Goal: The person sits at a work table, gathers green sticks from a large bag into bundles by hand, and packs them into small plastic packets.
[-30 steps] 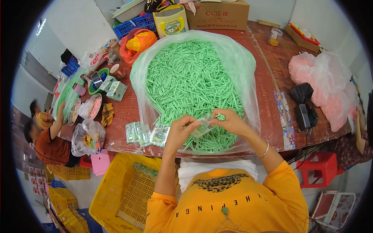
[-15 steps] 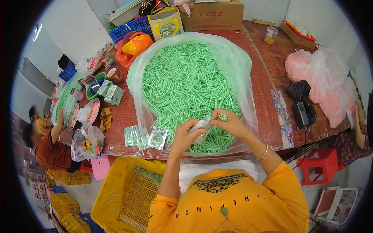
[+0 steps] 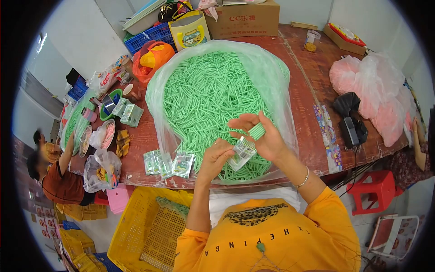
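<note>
My left hand (image 3: 216,157) is closed on the edge of a small clear printed sachet (image 3: 243,153). Beside it, my right hand (image 3: 271,141) holds a short bundle of green sticks (image 3: 257,131) against its palm, some fingers stretched out to the left. Both hands are over the near part of a large clear plastic bag (image 3: 156,113) heaped with loose green sticks (image 3: 213,90). Several printed sachets (image 3: 182,164) lie on the table to the left of the bag's near edge.
A yellow crate (image 3: 122,226) stands below the table edge at left. Bags of pink pieces (image 3: 371,90) and a black device (image 3: 350,131) sit at right. A cardboard box (image 3: 249,20) is at the back. Co-workers sit at left (image 3: 63,179) and right (image 3: 410,167).
My right hand has turned and opened out somewhat, so the bundle now shows lengthwise. The sachet's printed face has come into view in my left hand.
</note>
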`<state>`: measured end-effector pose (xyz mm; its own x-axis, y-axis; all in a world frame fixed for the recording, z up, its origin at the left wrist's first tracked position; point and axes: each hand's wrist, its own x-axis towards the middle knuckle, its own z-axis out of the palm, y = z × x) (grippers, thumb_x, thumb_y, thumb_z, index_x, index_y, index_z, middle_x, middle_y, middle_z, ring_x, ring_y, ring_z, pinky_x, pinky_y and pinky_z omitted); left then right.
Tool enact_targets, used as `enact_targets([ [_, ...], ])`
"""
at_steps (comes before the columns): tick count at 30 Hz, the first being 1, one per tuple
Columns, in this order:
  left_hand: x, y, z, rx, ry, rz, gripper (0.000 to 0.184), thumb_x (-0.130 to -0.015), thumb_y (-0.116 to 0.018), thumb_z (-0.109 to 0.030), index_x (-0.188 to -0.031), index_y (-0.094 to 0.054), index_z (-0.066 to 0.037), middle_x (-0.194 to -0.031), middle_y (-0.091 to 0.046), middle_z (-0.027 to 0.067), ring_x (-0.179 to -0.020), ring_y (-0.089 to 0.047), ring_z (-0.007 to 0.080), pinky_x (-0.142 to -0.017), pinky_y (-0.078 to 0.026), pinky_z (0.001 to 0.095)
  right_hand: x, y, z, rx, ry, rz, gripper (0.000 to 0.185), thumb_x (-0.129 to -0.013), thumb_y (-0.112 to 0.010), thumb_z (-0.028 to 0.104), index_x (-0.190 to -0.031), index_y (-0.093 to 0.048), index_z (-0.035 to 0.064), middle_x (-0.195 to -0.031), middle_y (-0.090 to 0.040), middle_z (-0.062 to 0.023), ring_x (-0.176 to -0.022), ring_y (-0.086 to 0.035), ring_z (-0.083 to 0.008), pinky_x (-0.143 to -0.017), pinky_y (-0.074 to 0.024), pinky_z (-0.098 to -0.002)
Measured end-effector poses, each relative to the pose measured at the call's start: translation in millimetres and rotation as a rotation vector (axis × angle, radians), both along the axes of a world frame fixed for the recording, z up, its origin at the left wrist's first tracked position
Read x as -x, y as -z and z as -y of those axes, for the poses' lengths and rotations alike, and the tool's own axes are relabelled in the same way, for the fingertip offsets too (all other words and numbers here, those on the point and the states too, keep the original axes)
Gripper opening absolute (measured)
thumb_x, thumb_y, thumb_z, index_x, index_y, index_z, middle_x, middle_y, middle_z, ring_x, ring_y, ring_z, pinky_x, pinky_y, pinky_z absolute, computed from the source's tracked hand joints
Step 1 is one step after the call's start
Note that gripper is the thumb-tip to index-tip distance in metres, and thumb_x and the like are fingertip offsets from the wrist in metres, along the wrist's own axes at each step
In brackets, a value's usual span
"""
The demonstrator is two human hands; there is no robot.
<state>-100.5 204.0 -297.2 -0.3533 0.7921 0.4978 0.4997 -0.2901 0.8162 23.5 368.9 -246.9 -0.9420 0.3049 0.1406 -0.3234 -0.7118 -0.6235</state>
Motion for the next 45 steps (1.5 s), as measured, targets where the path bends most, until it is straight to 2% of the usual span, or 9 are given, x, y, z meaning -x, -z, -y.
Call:
enact_targets([
  [13,-20.3,7.8,-4.0,-0.065,-0.132,0.187,0.012,-0.093,-0.063,-0.004,-0.102,-0.068,0.002,-0.087,-0.064,0.0051,-0.078,-0.055,0.0139,-0.070,-0.043,0.0258,4.1,9.8,8.6,-0.130,-0.033,0.075,0.052,-0.107,-0.031,0.043,-0.121,-0.059,0.0024,-0.128,-0.061,-0.0190,-0.116,-0.057,-0.0277,-0.104,-0.0435,-0.0429],
  [18,-24.3,13.1,-5.7,-0.041,-0.115,0.276,0.013,-0.093,-0.064,-0.004,-0.103,-0.068,0.003,-0.091,-0.066,0.0048,-0.080,-0.056,0.0125,-0.072,-0.044,0.0255,-3.1,5.9,16.0,-0.700,0.054,0.059,0.046,-0.106,-0.037,0.038,-0.118,-0.066,0.0043,-0.120,-0.066,-0.0091,-0.105,-0.058,-0.0163,-0.097,-0.0437,-0.0327],
  [25,-30.0,16.4,-10.2,0.052,-0.058,0.465,0.023,-0.091,-0.067,-0.004,-0.114,-0.069,0.000,-0.093,-0.066,0.0021,-0.085,-0.057,0.0089,-0.073,-0.044,0.0213,2.8,15.1,2.0,-0.674,-0.011,0.106,0.048,-0.104,-0.042,0.043,-0.120,-0.065,0.0037,-0.115,-0.067,-0.0071,-0.104,-0.059,-0.0135,-0.092,-0.0473,-0.0312],
  [27,-31.9,17.3,-17.1,0.016,-0.149,0.554,0.023,-0.091,-0.067,-0.001,-0.113,-0.069,0.003,-0.093,-0.066,0.0023,-0.084,-0.058,0.0084,-0.073,-0.044,0.0208,3.8,11.1,2.6,-0.535,-0.015,0.132,0.054,-0.106,-0.034,0.045,-0.123,-0.062,0.0025,-0.122,-0.065,-0.0121,-0.111,-0.059,-0.0194,-0.101,-0.0423,-0.0376],
  [31,-33.1,21.0,-26.2,-0.022,-0.187,0.576,0.022,-0.091,-0.066,0.001,-0.112,-0.069,0.005,-0.095,-0.067,0.0031,-0.085,-0.058,0.0086,-0.074,-0.045,0.0205,10.4,9.2,-5.8,-0.338,-0.009,0.030,0.055,-0.104,-0.038,0.048,-0.121,-0.063,0.0027,-0.117,-0.067,-0.0102,-0.105,-0.060,-0.0191,-0.101,-0.0421,-0.0379],
  [33,-34.0,21.1,-31.5,-0.076,-0.231,0.529,0.019,-0.092,-0.066,-0.002,-0.109,-0.070,0.004,-0.095,-0.065,0.0017,-0.086,-0.057,0.0082,-0.077,-0.045,0.0212,12.9,5.1,-13.5,-0.748,-0.008,0.273,0.056,-0.101,-0.044,0.051,-0.124,-0.061,0.0030,-0.117,-0.067,-0.0086,-0.104,-0.060,-0.0184,-0.100,-0.0417,-0.0376],
  [37,-27.2,22.4,-35.7,-0.104,-0.271,0.478,0.021,-0.091,-0.064,0.004,-0.111,-0.069,0.005,-0.096,-0.067,0.0040,-0.087,-0.058,0.0088,-0.077,-0.046,0.0211,15.7,2.4,-19.2,-0.963,0.081,0.242,0.061,-0.101,-0.040,0.056,-0.129,-0.058,0.0055,-0.121,-0.065,-0.0067,-0.112,-0.056,-0.0183,-0.103,-0.0390,-0.0375],
  [42,-15.1,24.6,-47.0,-0.107,-0.361,0.611,0.022,-0.092,-0.066,-0.002,-0.113,-0.070,0.002,-0.099,-0.068,0.0013,-0.089,-0.058,0.0070,-0.078,-0.045,0.0207,23.4,-4.4,-40.0,-0.664,0.298,0.196,0.050,-0.095,-0.064,0.038,-0.131,-0.054,0.0051,-0.125,-0.062,-0.0088,-0.114,-0.054,-0.0176,-0.099,-0.0404,-0.0347],
  [45,-5.0,28.8,-56.1,-0.097,-0.408,0.678,0.024,-0.093,-0.067,-0.007,-0.116,-0.070,0.000,-0.101,-0.069,-0.0005,-0.091,-0.059,0.0066,-0.081,-0.046,0.0210,34.3,20.6,-52.1,-0.924,0.367,0.358,0.054,-0.092,-0.068,0.037,-0.132,-0.053,0.0039,-0.121,-0.062,-0.0095,-0.106,-0.056,-0.0167,-0.093,-0.0433,-0.0311],
])
